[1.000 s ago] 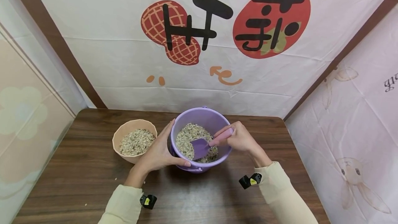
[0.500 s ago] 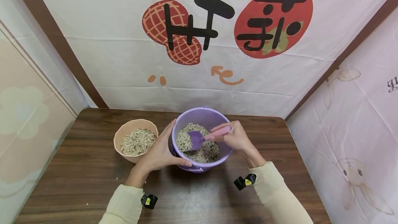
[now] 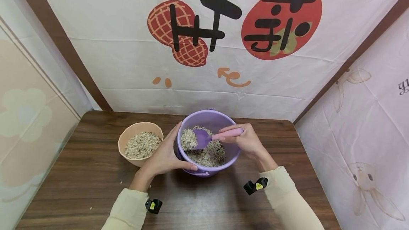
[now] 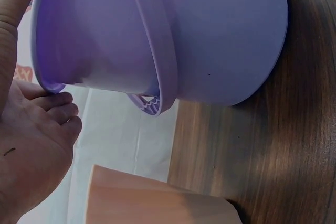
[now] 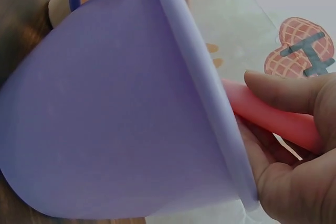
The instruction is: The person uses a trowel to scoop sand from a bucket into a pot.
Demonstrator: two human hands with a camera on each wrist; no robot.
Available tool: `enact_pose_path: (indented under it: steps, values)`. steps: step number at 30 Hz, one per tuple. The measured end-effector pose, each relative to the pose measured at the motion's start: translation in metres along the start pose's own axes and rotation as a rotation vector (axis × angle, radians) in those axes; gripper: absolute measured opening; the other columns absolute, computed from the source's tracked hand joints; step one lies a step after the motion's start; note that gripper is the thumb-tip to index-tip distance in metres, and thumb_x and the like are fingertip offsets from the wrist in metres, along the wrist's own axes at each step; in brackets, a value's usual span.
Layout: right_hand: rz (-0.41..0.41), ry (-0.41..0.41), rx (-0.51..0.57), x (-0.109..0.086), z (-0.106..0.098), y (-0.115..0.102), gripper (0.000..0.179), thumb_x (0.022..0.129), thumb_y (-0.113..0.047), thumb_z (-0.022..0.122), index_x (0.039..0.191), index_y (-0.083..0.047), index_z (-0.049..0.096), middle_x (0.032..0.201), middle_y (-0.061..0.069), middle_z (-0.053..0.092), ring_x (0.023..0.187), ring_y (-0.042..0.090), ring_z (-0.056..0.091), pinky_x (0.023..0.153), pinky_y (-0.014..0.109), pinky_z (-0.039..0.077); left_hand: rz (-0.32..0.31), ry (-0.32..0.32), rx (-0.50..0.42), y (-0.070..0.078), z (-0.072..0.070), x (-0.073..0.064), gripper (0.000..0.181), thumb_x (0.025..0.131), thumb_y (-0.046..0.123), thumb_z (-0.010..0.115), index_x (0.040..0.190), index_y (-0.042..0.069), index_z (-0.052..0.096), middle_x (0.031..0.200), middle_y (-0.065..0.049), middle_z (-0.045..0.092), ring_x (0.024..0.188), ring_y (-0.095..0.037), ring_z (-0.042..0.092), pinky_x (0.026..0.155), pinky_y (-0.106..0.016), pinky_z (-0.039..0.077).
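Note:
A purple bucket (image 3: 208,118) stands on the table with a bed of pale mixed flakes (image 3: 209,157) inside. My right hand (image 3: 250,142) grips the pink handle of a small shovel (image 3: 202,138), whose purple blade carries a heap of flakes over the bed, within the bucket. In the right wrist view thumb and fingers wrap that handle (image 5: 283,121) beside the rim; the bucket wall hides the blade. My left hand (image 3: 163,159) holds the bucket's left side, thumb along the near rim. The left wrist view shows its fingertips (image 4: 65,111) curled at the rim.
Left of the bucket, close to my left forearm, is a peach bowl (image 3: 137,129) filled with similar flakes. A few stray flakes dot the brown wooden table (image 3: 76,173). The bucket's handle (image 4: 160,40) hangs against its side. A printed cloth wall (image 3: 191,98) rises behind the table.
The shovel has come up out of the flakes, moving left and up a little, and a heap now lies on its blade. My left hand has stayed on the bucket.

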State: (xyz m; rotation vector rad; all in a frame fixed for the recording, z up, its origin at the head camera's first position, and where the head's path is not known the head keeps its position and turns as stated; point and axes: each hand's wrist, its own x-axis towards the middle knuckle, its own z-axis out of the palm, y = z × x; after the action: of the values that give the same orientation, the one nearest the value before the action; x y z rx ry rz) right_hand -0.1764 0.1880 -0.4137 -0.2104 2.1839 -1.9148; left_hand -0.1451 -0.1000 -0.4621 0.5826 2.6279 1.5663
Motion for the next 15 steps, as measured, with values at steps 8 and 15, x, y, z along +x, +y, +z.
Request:
enact_pose_path:
  steps: [8,15]
  values:
    - [0.032,0.040,0.161,-0.007,-0.007,0.004,0.029,0.079,0.004,0.082,0.108,0.004,0.077,0.097,0.012,0.077,0.094,0.024,0.073,0.082,0.039,0.060,-0.016,0.001,0.014,0.000,0.000,0.000,0.152,0.048,0.062,0.097,0.165,0.017,0.011,0.167,-0.012,0.019,0.149,-0.030,0.024,0.118,-0.057,0.025]
    - [-0.033,0.068,0.231,-0.017,-0.014,0.009,0.027,0.082,0.004,0.080,0.109,0.000,0.077,0.099,0.012,0.077,0.103,0.024,0.071,0.086,0.033,0.058,-0.020,-0.001,0.012,0.001,0.000,-0.001,0.153,0.048,0.060,0.098,0.165,0.016,0.010,0.167,-0.012,0.019,0.149,-0.031,0.025,0.118,-0.058,0.025]
